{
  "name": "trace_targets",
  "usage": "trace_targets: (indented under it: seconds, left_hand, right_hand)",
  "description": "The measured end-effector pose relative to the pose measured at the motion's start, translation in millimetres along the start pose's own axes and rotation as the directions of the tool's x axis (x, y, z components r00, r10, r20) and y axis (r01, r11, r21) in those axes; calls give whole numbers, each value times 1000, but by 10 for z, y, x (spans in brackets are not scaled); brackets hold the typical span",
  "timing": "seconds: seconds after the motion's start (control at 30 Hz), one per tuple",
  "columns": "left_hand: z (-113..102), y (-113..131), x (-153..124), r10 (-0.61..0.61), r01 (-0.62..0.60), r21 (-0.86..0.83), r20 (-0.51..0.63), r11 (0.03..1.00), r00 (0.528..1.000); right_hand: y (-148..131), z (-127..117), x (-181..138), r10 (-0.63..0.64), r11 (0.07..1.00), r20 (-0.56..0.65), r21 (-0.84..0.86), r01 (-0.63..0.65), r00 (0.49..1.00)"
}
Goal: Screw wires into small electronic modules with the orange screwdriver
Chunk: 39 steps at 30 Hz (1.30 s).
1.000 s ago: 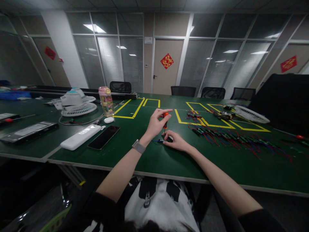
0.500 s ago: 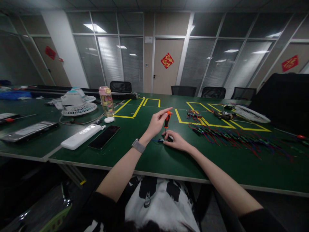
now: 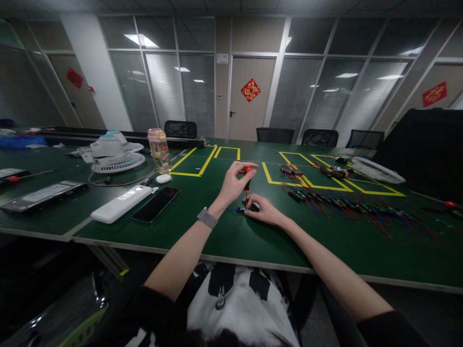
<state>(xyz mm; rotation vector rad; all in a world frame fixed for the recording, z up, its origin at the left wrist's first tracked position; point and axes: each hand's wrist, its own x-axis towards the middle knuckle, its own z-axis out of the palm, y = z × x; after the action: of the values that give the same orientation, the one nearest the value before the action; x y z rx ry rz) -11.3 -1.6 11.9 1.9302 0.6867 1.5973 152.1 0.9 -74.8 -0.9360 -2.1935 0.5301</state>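
Note:
An orange-and-black screwdriver (image 3: pixel 248 183) stands upright with its tip down at a small circuit board. My left hand (image 3: pixel 235 182) is closed on its handle, fingers curled around the top, and a grey-banded watch is on that wrist. Low on the table, my right hand (image 3: pixel 263 211) pinches the small dark circuit board (image 3: pixel 243 209), which has a blue wire trailing to the left. The fingers of my right hand hide part of the board, so the point the screwdriver tip touches cannot be made out.
Many small boards with red and blue wires (image 3: pixel 347 205) lie to the right, near yellow tape outlines. A black phone (image 3: pixel 156 205), a white power bank (image 3: pixel 122 204), a pink-lidded bottle (image 3: pixel 159 151) and white fans (image 3: pixel 115 156) are on the left of the green table (image 3: pixel 202 243).
My left fingers have curled down and regripped around the top of the screwdriver handle; the index finger was stretched out before. My right hand and the board have stayed in place.

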Motion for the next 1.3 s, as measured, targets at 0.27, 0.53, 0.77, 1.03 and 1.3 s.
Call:
trace_targets:
  seconds: [0.27, 0.53, 0.77, 1.03, 1.3]
  left_hand:
    - [9, 8, 4, -20, 22, -47, 50, 999, 999]
    - [-5, 43, 0, -27, 32, -86, 65, 996, 998]
    - [10, 29, -13, 24, -23, -5, 57, 1000, 998]
    - [20, -21, -14, 23, -23, 6, 28, 1000, 999]
    - [34, -29, -6, -38, 51, -122, 105, 991, 994]
  right_hand:
    - [-2, 3, 3, -7, 1000, -9, -13, 7, 1000]
    - [-4, 1, 3, -2, 1000, -5, -5, 2, 1000]
    - [-9, -2, 1, -10, 1000, -5, -2, 10, 1000]
    - [-19, -1, 5, 3, 1000, -1, -9, -3, 1000]
    - [-25, -6, 5, -7, 1000, 10, -17, 7, 1000]
